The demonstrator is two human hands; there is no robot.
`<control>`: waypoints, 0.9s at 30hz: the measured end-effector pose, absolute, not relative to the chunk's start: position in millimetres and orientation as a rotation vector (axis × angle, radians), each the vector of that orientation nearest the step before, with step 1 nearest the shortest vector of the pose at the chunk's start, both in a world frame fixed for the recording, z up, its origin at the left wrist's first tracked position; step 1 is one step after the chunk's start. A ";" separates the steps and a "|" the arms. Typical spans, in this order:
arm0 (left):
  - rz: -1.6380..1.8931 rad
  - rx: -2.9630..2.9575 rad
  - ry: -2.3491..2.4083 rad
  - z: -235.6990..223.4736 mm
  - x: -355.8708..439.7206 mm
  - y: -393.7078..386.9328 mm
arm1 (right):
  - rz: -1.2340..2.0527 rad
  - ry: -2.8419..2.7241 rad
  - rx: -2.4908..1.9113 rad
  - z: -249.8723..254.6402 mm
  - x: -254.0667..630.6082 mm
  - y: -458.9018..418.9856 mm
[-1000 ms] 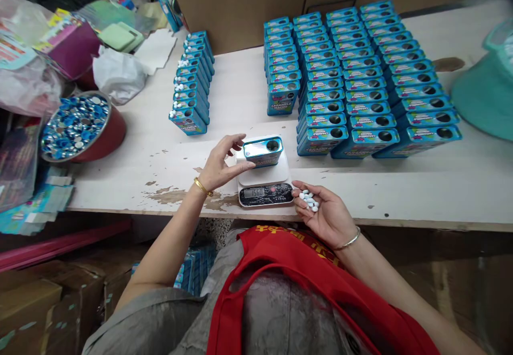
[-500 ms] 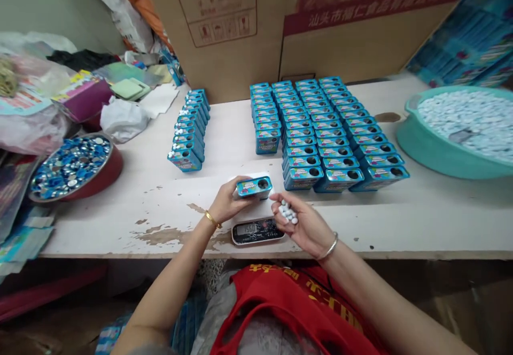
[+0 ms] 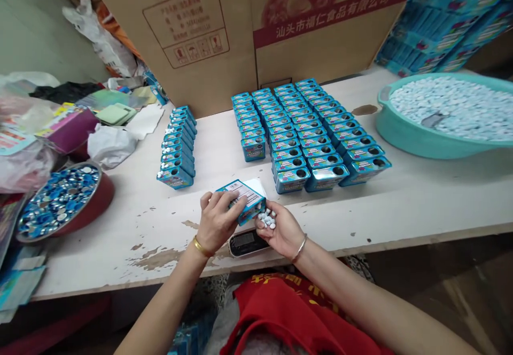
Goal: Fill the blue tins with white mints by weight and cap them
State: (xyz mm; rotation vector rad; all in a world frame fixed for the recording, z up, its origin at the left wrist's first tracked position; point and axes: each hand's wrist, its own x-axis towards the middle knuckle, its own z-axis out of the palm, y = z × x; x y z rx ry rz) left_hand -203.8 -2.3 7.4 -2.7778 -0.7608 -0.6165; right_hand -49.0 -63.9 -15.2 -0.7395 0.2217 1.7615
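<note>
My left hand (image 3: 218,218) is closed round a blue candy tin (image 3: 249,201), which is tipped so that its top end points toward my right hand. My right hand (image 3: 284,231) is cupped, palm up, right beside the tin's opening. Several small pale candies (image 3: 266,218) lie in its palm and fingers. Beneath the hands sits a small digital scale (image 3: 247,242) with a dark display; its white platform (image 3: 256,185) shows partly behind the tin.
Rows of blue tins with round holes (image 3: 294,130) stand behind my hands. Another row of tins (image 3: 176,176) stands left, pale candies at their openings. A red bowl (image 3: 105,194) holds blue and silver pieces. A teal basin (image 3: 425,144) of candies is at right; a big carton (image 3: 240,71) stands behind.
My left hand has tipped the tin from upright toward my right hand, and the two have come together. The lit reading on the scale no longer shows. The camera view has turned slightly.
</note>
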 end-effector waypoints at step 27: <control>-1.564 -2.989 -1.638 -33.8 -232.6 11.0 | 1.617 0.286 -0.918 -47.0 2.0 -124.1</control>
